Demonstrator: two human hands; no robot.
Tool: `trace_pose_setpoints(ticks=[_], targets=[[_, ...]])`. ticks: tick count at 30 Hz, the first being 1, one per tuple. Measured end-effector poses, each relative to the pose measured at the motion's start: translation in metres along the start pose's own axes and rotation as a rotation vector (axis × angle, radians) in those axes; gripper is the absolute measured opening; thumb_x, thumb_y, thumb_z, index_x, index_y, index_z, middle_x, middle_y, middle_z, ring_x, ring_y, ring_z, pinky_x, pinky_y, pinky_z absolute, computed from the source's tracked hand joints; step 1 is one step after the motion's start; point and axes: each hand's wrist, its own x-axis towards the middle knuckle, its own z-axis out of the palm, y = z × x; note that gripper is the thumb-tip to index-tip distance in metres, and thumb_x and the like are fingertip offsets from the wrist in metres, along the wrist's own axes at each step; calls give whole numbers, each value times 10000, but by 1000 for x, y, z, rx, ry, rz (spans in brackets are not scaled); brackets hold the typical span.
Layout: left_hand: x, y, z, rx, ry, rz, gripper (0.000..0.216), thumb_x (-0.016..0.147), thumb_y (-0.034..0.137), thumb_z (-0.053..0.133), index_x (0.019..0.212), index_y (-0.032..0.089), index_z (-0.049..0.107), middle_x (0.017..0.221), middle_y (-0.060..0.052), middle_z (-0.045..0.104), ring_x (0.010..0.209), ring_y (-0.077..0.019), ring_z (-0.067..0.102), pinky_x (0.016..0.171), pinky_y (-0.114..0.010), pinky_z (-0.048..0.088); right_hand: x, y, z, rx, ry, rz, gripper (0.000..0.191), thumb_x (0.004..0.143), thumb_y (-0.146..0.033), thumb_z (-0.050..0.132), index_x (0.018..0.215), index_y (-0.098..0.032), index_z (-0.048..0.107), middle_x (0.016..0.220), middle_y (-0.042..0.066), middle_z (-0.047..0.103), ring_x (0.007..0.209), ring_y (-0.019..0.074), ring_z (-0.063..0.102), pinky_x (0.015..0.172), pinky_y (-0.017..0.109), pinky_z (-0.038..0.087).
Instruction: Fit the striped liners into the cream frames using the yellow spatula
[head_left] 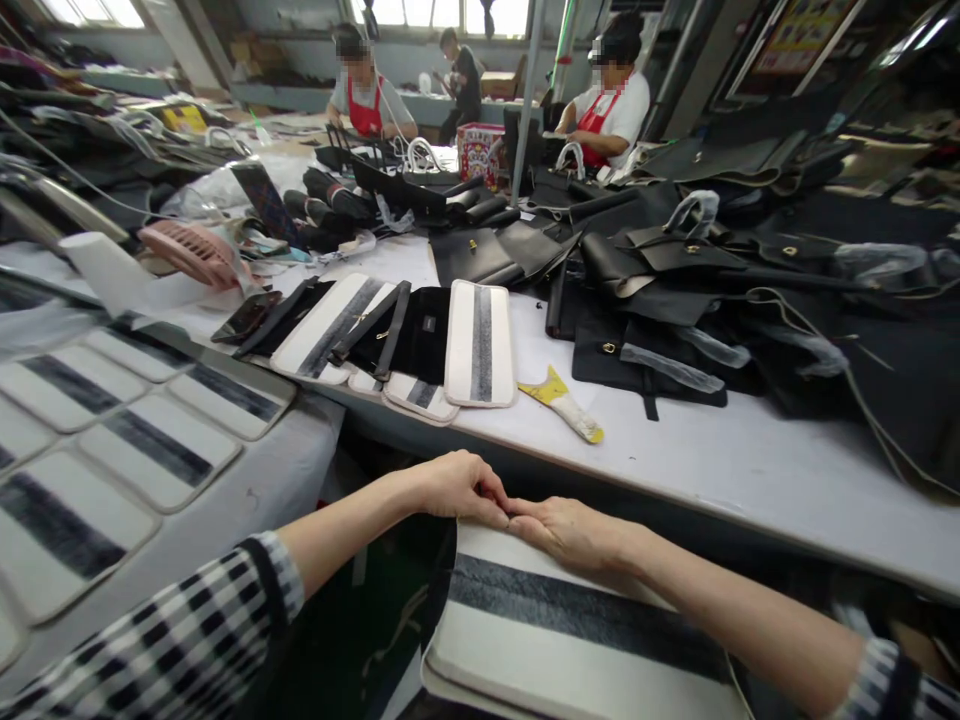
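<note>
A white panel with rounded corners and a broad dark stripe lies over my lap, on top of at least one similar piece. My left hand is closed on its far edge, thumb below the curled fingers. Right beside it, my right hand pinches the same edge, and the fingertips of both hands meet. Just what lies between the fingertips is hidden. Beyond my hands, a yellow-and-white scraper rests on the white table.
Striped panels and black bag pieces lie along the table edge. More panels cover a surface at left. A pink fan stands behind. Black bags are heaped at right. Several people work farther back.
</note>
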Motion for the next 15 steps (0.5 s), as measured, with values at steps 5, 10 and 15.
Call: trace_pose_setpoints(ticks=[5,10,15], targets=[[14,9,-4,156,-73,-29,249,704,461,759,871,280,794,823,19,723,783,-165,646,652,-202,439,-30,17,-6,65,-63,87,601,985,-612,251,1509,-327,331,1400,120,548,1212,336,572,1004,486,427],[18,12,-6,215,-128,7,217,741,424,737,888,275,794,925,17,734,829,-174,655,710,-207,449,-59,35,-16,112,-132,157,608,969,-653,254,1513,-384,276,1395,100,557,1205,348,574,1003,530,413],[15,0,-9,37,-267,-74,267,807,452,666,900,236,792,806,22,732,752,-171,651,649,-207,441,-93,57,-33,261,-234,204,566,992,-592,295,1502,-349,321,1492,66,448,1315,292,486,1087,453,364]])
